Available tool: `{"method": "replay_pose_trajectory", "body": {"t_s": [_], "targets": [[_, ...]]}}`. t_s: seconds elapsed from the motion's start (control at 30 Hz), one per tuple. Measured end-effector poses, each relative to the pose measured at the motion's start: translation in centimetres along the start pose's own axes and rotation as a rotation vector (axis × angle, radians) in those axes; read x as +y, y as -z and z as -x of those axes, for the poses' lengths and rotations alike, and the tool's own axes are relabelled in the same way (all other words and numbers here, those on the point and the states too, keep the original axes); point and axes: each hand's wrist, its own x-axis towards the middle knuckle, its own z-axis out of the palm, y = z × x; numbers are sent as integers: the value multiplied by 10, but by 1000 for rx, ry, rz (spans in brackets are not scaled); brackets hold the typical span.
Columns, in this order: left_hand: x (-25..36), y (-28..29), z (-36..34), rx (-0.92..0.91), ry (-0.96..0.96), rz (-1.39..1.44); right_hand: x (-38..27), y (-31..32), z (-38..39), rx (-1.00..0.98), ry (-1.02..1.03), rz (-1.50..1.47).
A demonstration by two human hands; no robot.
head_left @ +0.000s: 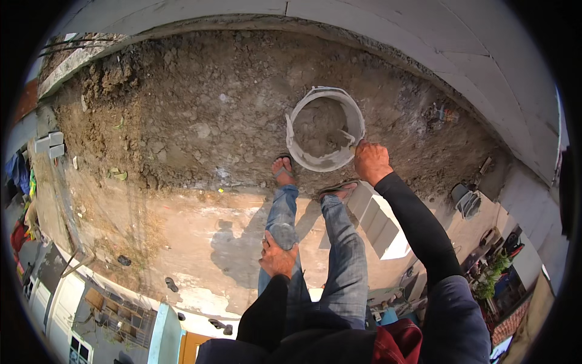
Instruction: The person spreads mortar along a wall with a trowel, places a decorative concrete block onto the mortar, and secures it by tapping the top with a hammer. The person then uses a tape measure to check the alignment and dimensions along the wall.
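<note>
One pale bucket [325, 163], just up-left of the right grip [371, 162], closed round a trowel [349, 138]

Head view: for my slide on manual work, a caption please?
Right hand gripping a trowel-like tool in a bucket of brownish-grey mix, left hand on left knee.

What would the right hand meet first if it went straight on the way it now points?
The right hand would probably meet the bucket rim first, though the depth is unclear.
</note>
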Motion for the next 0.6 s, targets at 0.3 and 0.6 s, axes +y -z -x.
{"method": "replay_pose_trajectory", "body": {"t_s": [0.3,0.6], "targets": [[11,-7,5,32,-44,-60,-47,-24,-58,223,-47,-200],[14,-28,5,69,-39,-117,-89,-116,-4,267,-161,-953]]}}
